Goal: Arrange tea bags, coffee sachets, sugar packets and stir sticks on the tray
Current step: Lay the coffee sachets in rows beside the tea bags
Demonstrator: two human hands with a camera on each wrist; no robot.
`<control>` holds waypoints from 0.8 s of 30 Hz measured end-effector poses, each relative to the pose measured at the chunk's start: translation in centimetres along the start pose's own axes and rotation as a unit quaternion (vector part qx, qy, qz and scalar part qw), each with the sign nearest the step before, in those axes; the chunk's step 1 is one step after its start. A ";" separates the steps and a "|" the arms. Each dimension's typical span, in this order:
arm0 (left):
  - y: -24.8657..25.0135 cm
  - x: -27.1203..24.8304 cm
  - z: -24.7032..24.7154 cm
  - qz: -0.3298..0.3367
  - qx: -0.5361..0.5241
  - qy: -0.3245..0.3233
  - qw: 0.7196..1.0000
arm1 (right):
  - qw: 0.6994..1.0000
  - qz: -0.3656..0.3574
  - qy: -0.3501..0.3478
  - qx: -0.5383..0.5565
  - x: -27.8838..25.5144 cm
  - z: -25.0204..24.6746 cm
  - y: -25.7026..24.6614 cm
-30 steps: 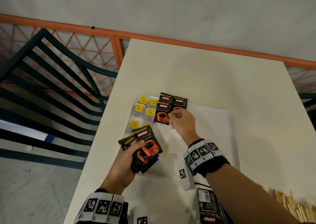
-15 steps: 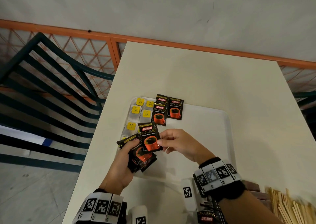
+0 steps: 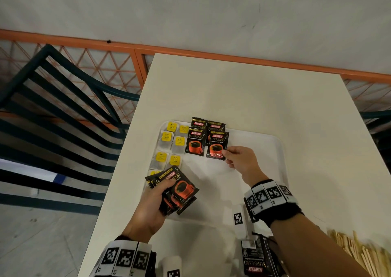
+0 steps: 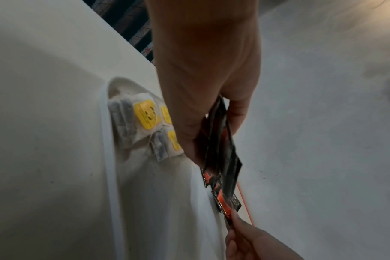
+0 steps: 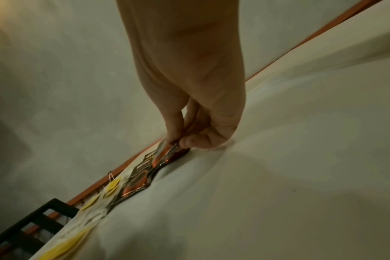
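Several coffee sachets [image 3: 179,191] are fanned in the left hand [image 3: 151,208], thumb clamped on top, low and left of centre in the head view, over the near left corner of the white tray [image 3: 260,149]. Right of them, at centre frame, the right hand [image 3: 239,160] pinches the lower right corner of one sachet [image 3: 216,145] beside the row; whether it lies fully flat is unclear. These foil packets look light, thin, bendable and probably slick, so an edge or corner pinch suits them best.

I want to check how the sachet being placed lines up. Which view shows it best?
The head view: the coffee sachet lies face up beside its neighbour, pinched at its corner by the right hand. The right wrist view shows it edge-on under the fingers. The left wrist view shows only a dim sliver.
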State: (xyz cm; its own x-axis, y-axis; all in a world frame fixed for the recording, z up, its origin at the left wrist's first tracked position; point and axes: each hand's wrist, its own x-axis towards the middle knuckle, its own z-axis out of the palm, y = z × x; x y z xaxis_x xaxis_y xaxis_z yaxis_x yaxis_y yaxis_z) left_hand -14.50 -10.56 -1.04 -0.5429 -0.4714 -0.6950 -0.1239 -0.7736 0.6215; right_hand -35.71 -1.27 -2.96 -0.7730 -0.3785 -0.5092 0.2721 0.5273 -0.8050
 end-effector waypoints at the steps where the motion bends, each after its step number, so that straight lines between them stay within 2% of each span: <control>1: 0.0 -0.1 0.0 0.001 0.003 -0.001 1.000 | 1.000 -0.002 0.000 -0.011 0.3 0.1 0.1; 14: 0.1 -0.4 0.0 0.022 0.041 -0.003 0.999 | 0.991 -0.052 0.075 -0.097 1.2 1.3 0.1; 19: 0.0 -0.1 0.2 0.029 0.036 0.004 0.999 | 0.989 -0.071 0.102 -0.084 0.0 1.7 0.1; 21: 0.0 0.0 0.2 0.029 0.033 0.002 0.999 | 0.989 -0.095 0.058 -0.097 -1.5 2.0 -0.2; 22: -0.1 0.0 0.2 0.031 0.032 -0.001 0.999 | 0.987 -0.106 0.009 -0.119 -2.4 2.1 -0.4; 24: 0.0 0.0 0.2 0.038 0.029 -0.012 0.999 | 0.970 -0.108 -0.139 -0.170 -4.1 2.3 -0.7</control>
State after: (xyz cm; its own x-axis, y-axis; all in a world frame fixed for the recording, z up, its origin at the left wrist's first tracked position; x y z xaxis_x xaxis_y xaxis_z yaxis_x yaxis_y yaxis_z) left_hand -14.66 -10.48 -0.97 -0.5718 -0.5173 -0.6368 -0.1293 -0.7097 0.6926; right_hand -31.45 -1.85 -1.00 -0.5941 -0.6735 -0.4398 -0.1211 0.6154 -0.7789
